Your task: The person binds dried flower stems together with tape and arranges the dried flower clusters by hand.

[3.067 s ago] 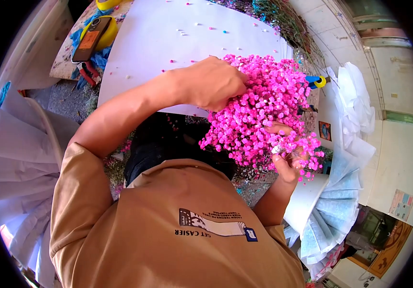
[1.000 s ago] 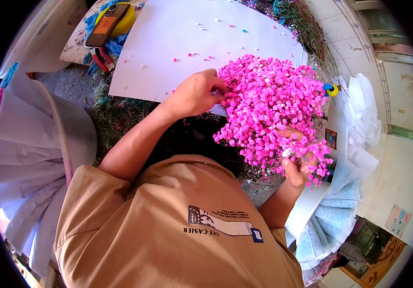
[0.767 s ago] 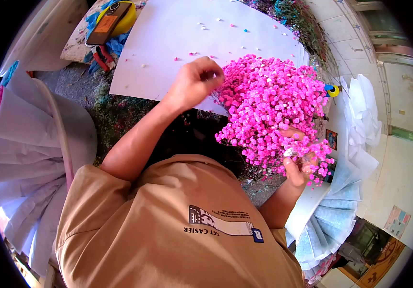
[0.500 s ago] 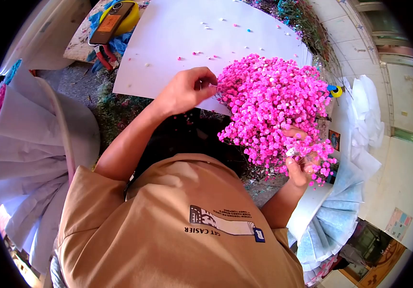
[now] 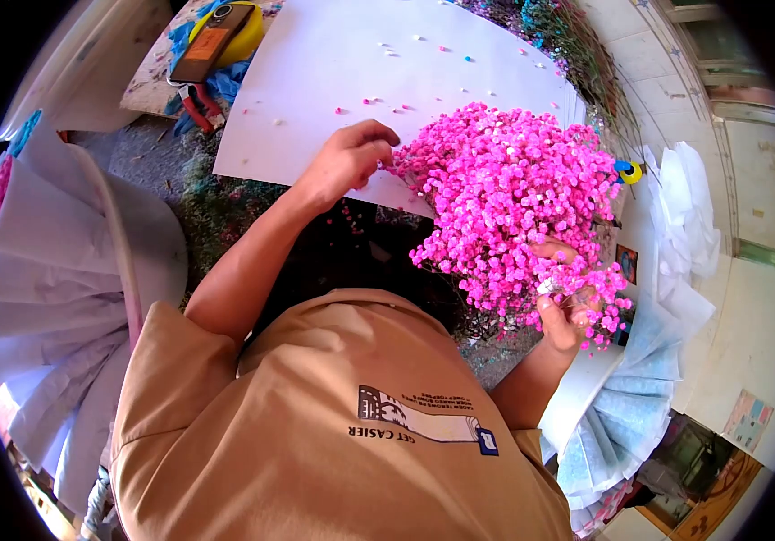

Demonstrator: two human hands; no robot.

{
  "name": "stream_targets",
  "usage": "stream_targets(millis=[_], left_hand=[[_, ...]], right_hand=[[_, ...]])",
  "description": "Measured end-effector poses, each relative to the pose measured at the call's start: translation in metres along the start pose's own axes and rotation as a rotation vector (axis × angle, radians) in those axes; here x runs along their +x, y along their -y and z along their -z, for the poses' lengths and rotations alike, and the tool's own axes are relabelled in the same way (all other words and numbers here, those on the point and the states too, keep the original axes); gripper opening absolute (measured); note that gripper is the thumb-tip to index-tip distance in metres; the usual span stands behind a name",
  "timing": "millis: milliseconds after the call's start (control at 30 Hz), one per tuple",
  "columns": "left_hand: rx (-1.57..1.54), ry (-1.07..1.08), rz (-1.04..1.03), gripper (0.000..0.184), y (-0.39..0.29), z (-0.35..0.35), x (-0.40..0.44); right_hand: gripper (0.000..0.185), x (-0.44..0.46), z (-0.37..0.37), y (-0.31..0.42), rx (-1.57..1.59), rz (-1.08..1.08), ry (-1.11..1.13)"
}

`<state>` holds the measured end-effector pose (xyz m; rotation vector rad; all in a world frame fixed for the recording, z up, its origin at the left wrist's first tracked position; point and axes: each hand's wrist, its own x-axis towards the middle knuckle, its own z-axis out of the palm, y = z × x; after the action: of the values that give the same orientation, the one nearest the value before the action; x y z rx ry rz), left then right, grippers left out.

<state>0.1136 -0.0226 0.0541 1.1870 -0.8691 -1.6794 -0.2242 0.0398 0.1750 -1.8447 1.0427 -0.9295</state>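
Note:
A dense bunch of bright pink baby's breath hangs in front of my chest, over the near right part of a white sheet. My right hand is closed around its lower right side, partly covered by blossoms. A small white bit shows beside that thumb. At the bunch's upper left edge my left hand has its fingers curled together, pinching the outermost pink blossoms. Its fingertips are partly hidden. The stems are mostly out of sight behind the flowers.
Loose pink, white and blue blossoms dot the white sheet. A phone lies on a yellow round object, near red-handled pliers. Dried stems pile up behind. Wrapped white bundles stand left and right.
My left hand has shifted slightly left, and the blossoms at the bunch's left edge stretch out with it. My right hand stays in place.

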Motion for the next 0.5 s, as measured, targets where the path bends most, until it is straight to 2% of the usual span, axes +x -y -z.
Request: stream_targets(millis=[100,200,233,300,333,400,433,500], left_hand=[[0.365,0.121,-0.267,0.025,0.017,-0.004,0.009],[0.352,0.064,-0.324,0.019,0.026,-0.005,0.013],[0.350,0.068,-0.321,0.019,0.022,-0.007,0.011],[0.146,-0.058,-0.151,0.018,0.011,-0.005,0.003],[0.147,-0.058,-0.150,0.018,0.005,-0.003,-0.002],[-0.133,0.069,-0.029,0.023,-0.006,-0.001,-0.015],[0.056,0.099,-0.041,0.030,-0.007,-0.005,-0.019],[0.388,0.023,-0.269,0.028,-0.005,-0.026,-0.031]], right_hand=[[0.053,0.000,-0.002,-0.008,0.077,0.064,0.001],[0.051,0.002,-0.001,-0.009,0.070,0.104,0.021],[0.051,0.000,0.000,-0.009,0.068,0.100,0.020],[0.052,-0.001,0.002,-0.008,0.052,0.072,0.020],[0.052,0.000,0.002,-0.008,0.053,0.071,0.019],[0.052,0.000,0.002,-0.006,0.048,0.056,0.016],[0.052,-0.001,0.001,-0.006,0.050,0.053,0.014],[0.053,0.000,0.000,-0.008,0.073,0.056,0.008]])
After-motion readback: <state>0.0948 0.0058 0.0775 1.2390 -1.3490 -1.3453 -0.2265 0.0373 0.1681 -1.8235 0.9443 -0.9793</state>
